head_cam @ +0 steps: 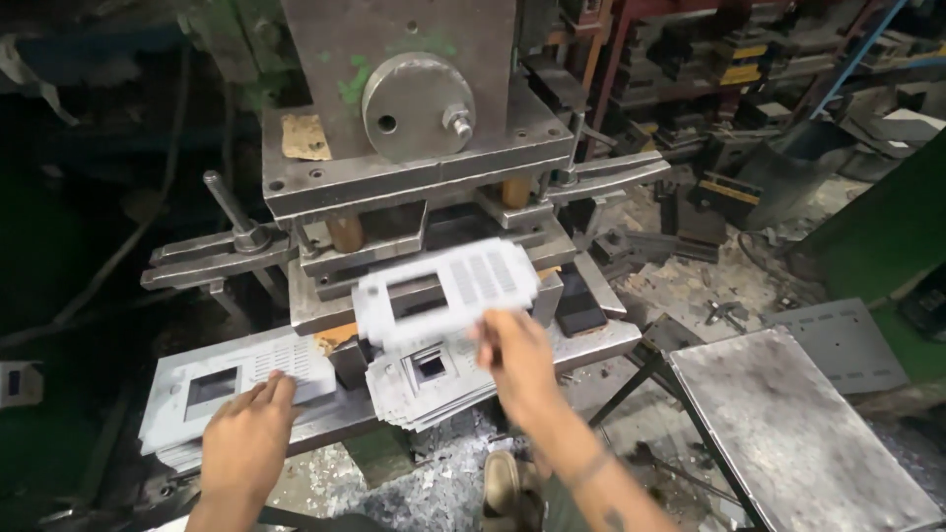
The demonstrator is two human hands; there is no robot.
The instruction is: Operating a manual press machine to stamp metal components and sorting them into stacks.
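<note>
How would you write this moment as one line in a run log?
left hand: flat on left plate stack | right hand: holds perforated plate before press die | below: middle plate stack

Punched sheet point(445, 291): thin, pale grey metal, rectangular, one oblong window cut beside a block of slot rows. Raised and tilted, blurred, just in front of the press die.

Middle stack point(426, 379): same grey sheets, fanned unevenly, a small square window showing on top.

Left stack point(222, 389): flat, slotted sheets with a square window, lying on the counter point(601, 340).
</note>
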